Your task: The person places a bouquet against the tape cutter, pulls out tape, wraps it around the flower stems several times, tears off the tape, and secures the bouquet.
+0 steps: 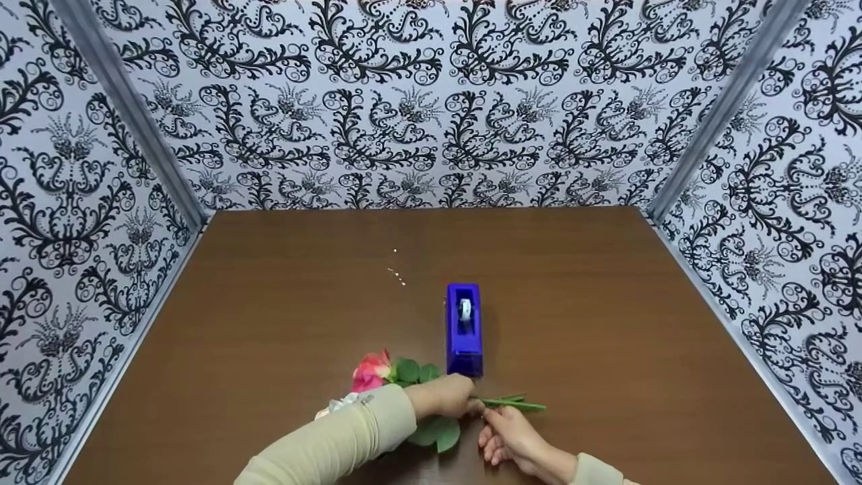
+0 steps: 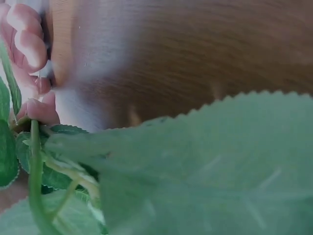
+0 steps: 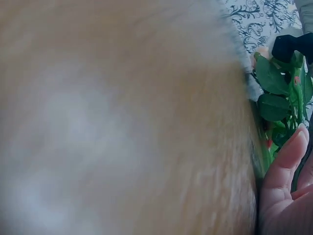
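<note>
Left fingers (image 1: 474, 405) grip flower stems (image 1: 518, 404) near a blue dispenser (image 1: 465, 345) holding tape (image 1: 465, 309); right fingers (image 1: 491, 447) curl beside them, grasp unclear.

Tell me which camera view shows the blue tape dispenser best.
The head view: the tape dispenser is in plain sight there, with its white roll, just beyond the left hand. Neither wrist view shows it: the left has mostly leaves and tabletop, the right mostly tabletop.
</note>
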Tool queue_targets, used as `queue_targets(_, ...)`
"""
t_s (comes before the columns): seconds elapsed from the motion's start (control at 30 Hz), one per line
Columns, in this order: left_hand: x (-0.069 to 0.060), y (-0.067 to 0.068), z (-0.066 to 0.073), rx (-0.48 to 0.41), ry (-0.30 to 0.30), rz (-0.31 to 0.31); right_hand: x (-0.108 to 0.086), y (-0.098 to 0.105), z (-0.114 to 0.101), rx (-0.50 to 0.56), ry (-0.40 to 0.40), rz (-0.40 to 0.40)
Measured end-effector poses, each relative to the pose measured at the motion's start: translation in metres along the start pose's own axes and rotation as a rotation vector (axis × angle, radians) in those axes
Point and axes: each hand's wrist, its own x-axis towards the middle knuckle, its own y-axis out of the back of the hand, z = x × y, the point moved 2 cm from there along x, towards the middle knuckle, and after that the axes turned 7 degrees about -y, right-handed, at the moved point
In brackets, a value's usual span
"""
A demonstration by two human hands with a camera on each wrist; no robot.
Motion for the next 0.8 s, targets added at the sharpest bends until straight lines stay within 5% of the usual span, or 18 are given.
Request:
queue_targets(0.17,0.0005,0.0009,0.0005,-0.028,-0.007,-0.002,0.0015,0.0005,0.0004,0.103,0.013,-0.003)
queue_targets(0.43,0.0011,0.0046,0.0038,-0.012,-0.042,0.017,0.0048,-0.002,0.0002,0.408,0.06,0.033)
queue_targets(0.57,0.0027,0.0067,0.0046,0.002,-0.089,0.039,0.0041,-0.0005,-0.0002,0.455,0.063,0.052)
queue_targets(0.8,0.002,0.0017,0.0034,-0.012,-0.035,0.023,-0.0029,0.0073,-0.0034,0.58,0.061,-0.165)
